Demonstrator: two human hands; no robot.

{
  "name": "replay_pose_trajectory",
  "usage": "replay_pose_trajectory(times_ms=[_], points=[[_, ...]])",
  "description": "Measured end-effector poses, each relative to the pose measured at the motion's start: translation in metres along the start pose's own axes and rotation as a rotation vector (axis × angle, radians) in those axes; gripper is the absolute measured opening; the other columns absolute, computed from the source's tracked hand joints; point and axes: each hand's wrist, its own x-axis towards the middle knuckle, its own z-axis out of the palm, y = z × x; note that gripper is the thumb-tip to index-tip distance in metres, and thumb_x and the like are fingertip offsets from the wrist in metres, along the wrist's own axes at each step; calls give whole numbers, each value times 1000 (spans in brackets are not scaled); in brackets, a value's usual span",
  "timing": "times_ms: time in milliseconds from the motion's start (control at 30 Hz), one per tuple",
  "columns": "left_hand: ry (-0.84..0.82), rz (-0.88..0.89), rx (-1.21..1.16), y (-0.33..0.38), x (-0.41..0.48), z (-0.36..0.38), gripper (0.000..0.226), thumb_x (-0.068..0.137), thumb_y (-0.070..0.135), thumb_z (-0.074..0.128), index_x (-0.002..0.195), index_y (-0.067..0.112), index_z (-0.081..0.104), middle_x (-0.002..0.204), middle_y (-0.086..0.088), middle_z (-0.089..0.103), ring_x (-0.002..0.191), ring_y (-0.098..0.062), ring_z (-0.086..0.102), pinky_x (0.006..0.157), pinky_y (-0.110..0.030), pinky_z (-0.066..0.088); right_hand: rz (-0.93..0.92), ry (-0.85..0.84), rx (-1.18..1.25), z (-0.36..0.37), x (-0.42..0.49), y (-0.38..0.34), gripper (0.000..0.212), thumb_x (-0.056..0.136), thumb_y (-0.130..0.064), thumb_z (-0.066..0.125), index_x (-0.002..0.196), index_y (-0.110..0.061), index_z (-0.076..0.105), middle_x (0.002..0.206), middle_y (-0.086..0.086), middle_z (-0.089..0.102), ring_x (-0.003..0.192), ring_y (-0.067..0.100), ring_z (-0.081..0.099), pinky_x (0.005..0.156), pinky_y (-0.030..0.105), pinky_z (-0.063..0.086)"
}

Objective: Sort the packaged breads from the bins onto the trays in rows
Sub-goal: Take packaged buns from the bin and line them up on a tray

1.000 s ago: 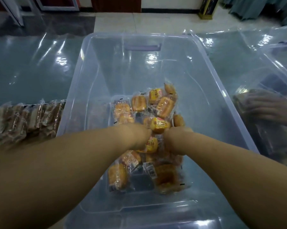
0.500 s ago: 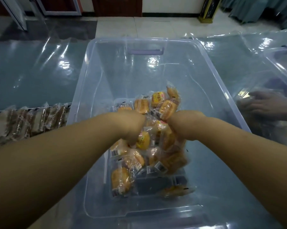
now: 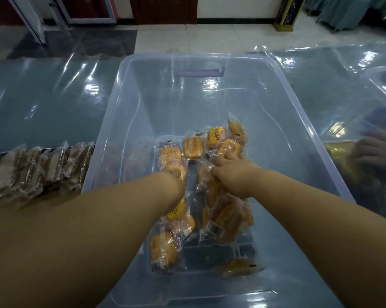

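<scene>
Clear-plastic bin (image 3: 156, 103) holds yellow breads (image 3: 193, 147); right hand (image 3: 231, 174) curls round some, left hand (image 3: 176, 177) hides its fingers, brown packets (image 3: 32, 172) alongside.

Among the bread packets (image 3: 216, 135) in the bin, one at the far side of the pile has a round yellow label with the Chinese characters 小面包 in dark strokes. A small red logo above them is too small to read. A nearer packet (image 3: 175, 211), partly under a forearm, shows the same yellow label with only 包 visible. Several wrappers bear white barcode stickers (image 3: 214, 227); their digits are too blurred to read.
</scene>
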Motion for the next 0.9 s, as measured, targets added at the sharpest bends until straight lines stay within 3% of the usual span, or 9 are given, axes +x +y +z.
replay_pose_trajectory(times_ms=[133,200,300,433,567,700,767,800,900], points=[[-24,36,81,3,0,-1,81,78,29,72,145,12,29,145,-12,21,129,-32,31,96,-42,43,-11,-87,-17,15,4,1,53,87,-14,56,137,-19,41,157,4,11,140,40,8,110,57,17],[-37,29,49,6,3,-1,81,80,25,71,146,10,25,149,-13,21,131,-33,33,99,-42,42,-5,-80,-19,16,5,0,48,86,-16,57,133,-19,46,153,6,21,138,39,14,109,57,18],[-22,-29,-107,4,3,1,99,74,14,75,148,10,9,147,-17,27,126,-37,40,97,-42,45,-16,-8,-62,14,6,-2,43,86,-19,59,129,-18,51,141,8,38,133,37,24,108,53,22],[-41,-43,-81,5,-2,0,104,67,15,81,147,24,15,144,-20,13,126,-47,35,95,-49,46,-45,33,-67,8,2,-5,36,87,-14,58,123,-14,55,134,10,44,125,32,36,108,45,27],[-69,-5,-44,6,0,-1,92,72,13,76,146,21,22,142,-20,21,126,-43,36,97,-48,46,-25,14,72,-1,-2,-10,27,86,-3,56,112,-9,58,125,10,50,99,24,54,84,34,47],[-24,-21,-96,3,-3,2,100,68,14,80,146,20,18,143,-17,25,124,-40,41,96,-47,45,22,-23,96,-12,-7,-9,18,86,-5,54,102,-10,60,103,8,57,82,19,54,71,28,48],[-21,-8,-53,2,-7,2,106,65,17,83,146,24,15,143,-17,19,123,-41,42,95,-47,47,42,-26,55,-21,-10,-6,7,85,-7,55,82,-12,57,86,4,57,70,16,53,57,24,45],[-12,8,-31,1,-10,2,106,65,17,82,146,27,15,144,-17,15,122,-42,42,94,-47,48,49,-19,37,-25,-11,-5,13,84,-8,55,73,-14,53,80,3,55,65,14,51,51,23,40],[56,101,72,0,-18,1,93,70,17,78,144,31,23,146,-16,12,125,-40,37,88,-43,48,56,10,3,-34,-18,1,4,84,-11,56,83,-14,59,83,3,56,62,13,47,46,21,34]])
